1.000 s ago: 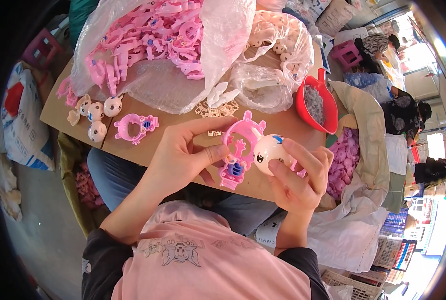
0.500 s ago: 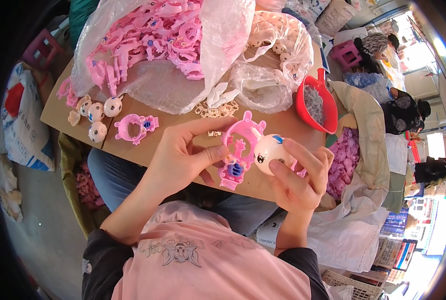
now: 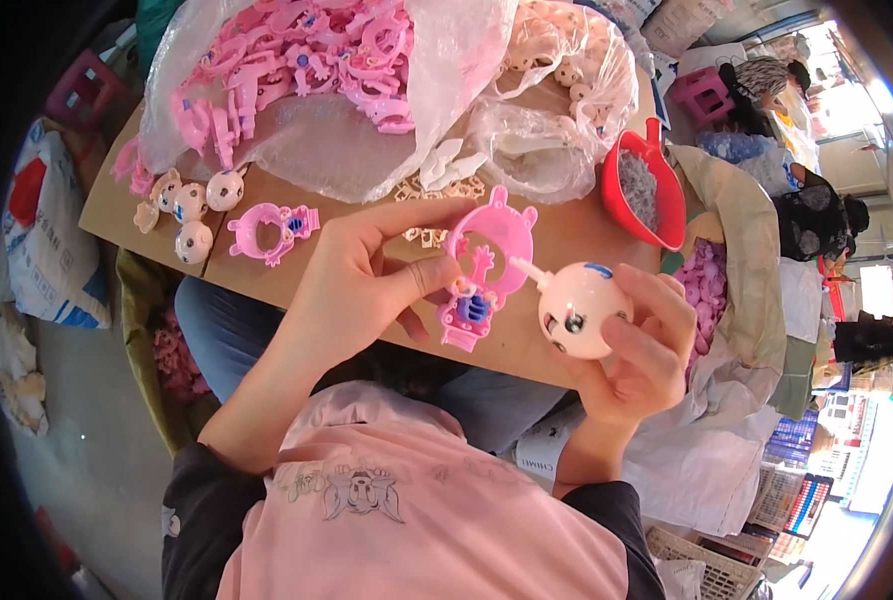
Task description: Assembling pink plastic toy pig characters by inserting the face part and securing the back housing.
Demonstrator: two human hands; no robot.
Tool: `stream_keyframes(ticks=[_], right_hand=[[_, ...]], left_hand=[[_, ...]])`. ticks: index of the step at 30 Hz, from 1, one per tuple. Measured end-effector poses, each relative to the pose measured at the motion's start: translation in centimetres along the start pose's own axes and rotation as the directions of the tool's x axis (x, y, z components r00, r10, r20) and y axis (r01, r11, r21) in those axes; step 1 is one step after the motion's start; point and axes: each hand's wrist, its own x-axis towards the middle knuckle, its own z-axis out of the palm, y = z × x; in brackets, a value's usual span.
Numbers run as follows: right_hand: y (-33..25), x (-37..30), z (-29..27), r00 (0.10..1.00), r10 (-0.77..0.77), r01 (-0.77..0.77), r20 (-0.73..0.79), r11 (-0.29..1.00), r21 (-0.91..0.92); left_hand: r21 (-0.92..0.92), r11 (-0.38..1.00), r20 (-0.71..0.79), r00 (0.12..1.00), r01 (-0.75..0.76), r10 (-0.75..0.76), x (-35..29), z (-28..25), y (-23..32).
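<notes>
Left hand [image 3: 366, 278] is pinching a pink frame [image 3: 473, 308], thumb against fingers, above the table [image 3: 528, 358]. Right hand [image 3: 651, 345] is grasping a white ball [image 3: 584, 308] just right of it; stem [image 3: 533, 272] is pointing frameward, contact unclear. Red scoop [image 3: 677, 212] is lying beyond.

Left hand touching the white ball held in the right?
Apart. Head view: the pink frame and brown tabletop show between the left hand and the white ball.
</notes>
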Motion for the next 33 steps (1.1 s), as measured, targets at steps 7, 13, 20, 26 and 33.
stream_keyframes(ticks=[7,13,20,26,33], right_hand=[[-0.8,-1.1,-0.2,1.000,0.022,-0.026,0.019,0.971,0.236],[-1.1,-1.2,-0.2,0.995,0.035,-0.053,0.092,0.979,0.198],[-1.0,-1.3,-0.1,0.991,0.029,-0.049,0.131,0.987,0.154],[-1.2,-1.1,0.0,0.988,-0.014,-0.004,0.157,0.993,0.117],[-1.9,-1.0,0.2,0.981,-0.083,0.075,0.174,0.996,0.054]], left_hand=[[0.024,0.999,-0.015,1.000,-0.021,0.021,0.4,-0.3,-0.3],[0.027,0.999,-0.023,0.999,-0.036,0.037,0.4,-0.2,-0.3],[0.022,0.999,-0.021,0.999,-0.042,0.043,0.3,-0.2,-0.3],[0.029,0.999,-0.030,0.999,-0.038,0.039,0.5,-0.3,-0.4],[0.031,0.999,-0.057,0.998,-0.039,0.041,0.6,-0.4,-0.3]])
